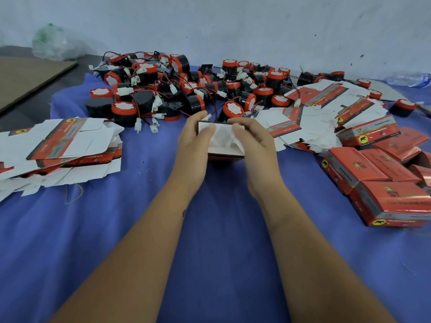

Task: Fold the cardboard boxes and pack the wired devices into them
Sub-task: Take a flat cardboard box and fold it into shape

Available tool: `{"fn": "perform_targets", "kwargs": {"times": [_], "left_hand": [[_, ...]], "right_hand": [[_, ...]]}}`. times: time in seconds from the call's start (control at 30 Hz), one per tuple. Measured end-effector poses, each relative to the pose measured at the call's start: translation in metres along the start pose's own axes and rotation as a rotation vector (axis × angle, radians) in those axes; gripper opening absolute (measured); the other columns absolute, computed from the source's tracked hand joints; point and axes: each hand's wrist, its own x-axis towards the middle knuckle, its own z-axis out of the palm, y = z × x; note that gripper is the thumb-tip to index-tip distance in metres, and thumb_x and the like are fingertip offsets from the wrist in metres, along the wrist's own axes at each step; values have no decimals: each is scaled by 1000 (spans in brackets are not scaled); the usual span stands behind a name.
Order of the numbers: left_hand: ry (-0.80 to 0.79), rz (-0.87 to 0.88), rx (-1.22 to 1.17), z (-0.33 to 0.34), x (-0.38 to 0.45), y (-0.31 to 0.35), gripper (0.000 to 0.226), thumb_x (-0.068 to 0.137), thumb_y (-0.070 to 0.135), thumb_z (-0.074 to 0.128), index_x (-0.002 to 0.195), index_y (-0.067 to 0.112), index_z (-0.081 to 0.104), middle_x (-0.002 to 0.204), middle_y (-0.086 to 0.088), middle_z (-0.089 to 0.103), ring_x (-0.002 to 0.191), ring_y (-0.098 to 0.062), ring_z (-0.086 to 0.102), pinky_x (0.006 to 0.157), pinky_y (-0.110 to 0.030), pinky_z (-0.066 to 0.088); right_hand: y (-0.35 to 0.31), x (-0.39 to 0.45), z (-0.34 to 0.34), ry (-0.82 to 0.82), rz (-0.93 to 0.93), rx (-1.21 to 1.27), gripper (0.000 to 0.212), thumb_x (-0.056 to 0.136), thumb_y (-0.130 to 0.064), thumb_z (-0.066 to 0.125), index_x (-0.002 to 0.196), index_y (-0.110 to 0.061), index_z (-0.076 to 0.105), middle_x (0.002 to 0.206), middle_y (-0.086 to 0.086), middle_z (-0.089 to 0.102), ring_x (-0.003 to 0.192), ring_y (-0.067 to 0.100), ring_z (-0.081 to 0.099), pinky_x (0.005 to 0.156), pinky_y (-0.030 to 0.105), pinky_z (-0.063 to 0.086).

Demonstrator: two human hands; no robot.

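Midway, judging by the piles. One box (225, 142) held just above the middle of the blue cloth (210, 229), end flaps turned up toward the camera, white inner faces showing. Gripped from both sides: left hand (193, 141) curled round the left wall, thumb laid over the white flap; right hand (255, 141) curled round the right wall, thumb pressing the opposite flap. Flaps half folded in, not yet tucked. Impossible to tell whether a device already sits inside.

Just beyond the fingertips, toward the far edge of the cloth, a big heap of wired devices (186, 89), red and black cylinders with red leads and white plugs, evidently still unpacked and many in number. At the near right edge, a cluster of closed red boxes (377, 183), apparently finished, some stacked and tilted. Between those and the heap, a fan of flat unfolded blanks (326, 108), white sides up. At the left edge, a second sloppy stack of flat blanks (58, 148).

So: some boxes done, one in hand at the flap-closing step, dozens of devices and blanks left.

Further out, a brown cardboard sheet (30, 78) at the far left corner, a crumpled clear bag (53, 43) against the wall, a plastic bottle (408, 79) lying at the far right.
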Motion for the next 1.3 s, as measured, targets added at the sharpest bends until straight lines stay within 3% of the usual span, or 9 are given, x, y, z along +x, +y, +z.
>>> {"fn": "perform_targets", "kwargs": {"times": [0.07, 0.17, 0.37, 0.6, 0.7, 0.83, 1.0, 1.13, 1.3], "left_hand": [[34, -1, 182, 0, 2, 0, 58, 86, 52, 42, 139, 30, 49, 137, 5, 49, 132, -16, 43, 109, -35, 39], [52, 14, 328, -4, 1, 0, 71, 82, 59, 38, 146, 30, 43, 140, 7, 45, 137, -18, 36, 115, -43, 33], [-110, 59, 263, -16, 4, -10, 36, 98, 32, 59, 130, 45, 48, 109, 18, 62, 91, 11, 60, 73, -7, 47], [15, 92, 363, -7, 8, -3, 61, 92, 53, 30, 152, 42, 28, 136, 2, 49, 131, -20, 41, 106, -35, 35], [-91, 60, 426, -10, -1, -5, 76, 84, 74, 21, 154, 45, 23, 137, 12, 42, 121, -3, 45, 97, -24, 35], [-260, -43, 116, -4, -8, 5, 63, 77, 62, 45, 137, 40, 49, 109, 21, 67, 90, 0, 63, 71, -17, 49], [185, -102, -192, -13, 8, 8, 20, 85, 23, 67, 105, 20, 68, 97, 5, 71, 87, -12, 64, 71, -28, 53], [617, -21, -330, -28, 19, 5, 50, 81, 8, 76, 125, 4, 51, 106, 0, 66, 86, -7, 64, 78, -20, 54], [685, 32, -340, -25, 21, 5, 38, 88, 15, 71, 116, 17, 45, 111, 8, 62, 100, -5, 65, 93, -34, 56]], "right_hand": [[-1, 2, 2, 14, 108, 144, 21, 97, -22, 52, 103, -22, 72, 111, -5, 70, 107, 9, 63, 94, 30, 50], [-1, 4, 3, 18, 182, 259, 25, 99, -26, 49, 109, -19, 71, 118, 3, 69, 113, 18, 63, 101, 35, 49], [0, 0, -3, -43, 10, 28, 37, 91, 2, 55, 104, -30, 67, 108, -3, 68, 97, 8, 64, 82, 23, 53], [-5, 0, 2, 68, 77, 241, 22, 92, -24, 58, 103, -18, 75, 116, 1, 70, 118, 18, 60, 107, 43, 44], [-11, 1, -4, 183, -12, 366, 20, 89, -20, 60, 91, -10, 78, 83, 7, 71, 101, 16, 68, 92, 34, 52], [-12, 0, -8, 214, -93, 408, 37, 94, -7, 53, 63, -11, 71, 104, 10, 74, 105, 12, 68, 79, 23, 54], [-8, 5, -10, 240, -6, 245, 22, 94, -7, 53, 80, -13, 69, 105, -3, 72, 105, 6, 64, 96, 27, 50], [3, 1, -4, 213, -19, -164, 22, 94, -5, 50, 104, -17, 65, 104, -4, 63, 78, -8, 52, 67, 7, 42], [16, 18, 16, -80, 31, -547, 38, 93, -5, 49, 128, -22, 51, 125, -3, 49, 87, -2, 52, 62, 7, 39]]}}
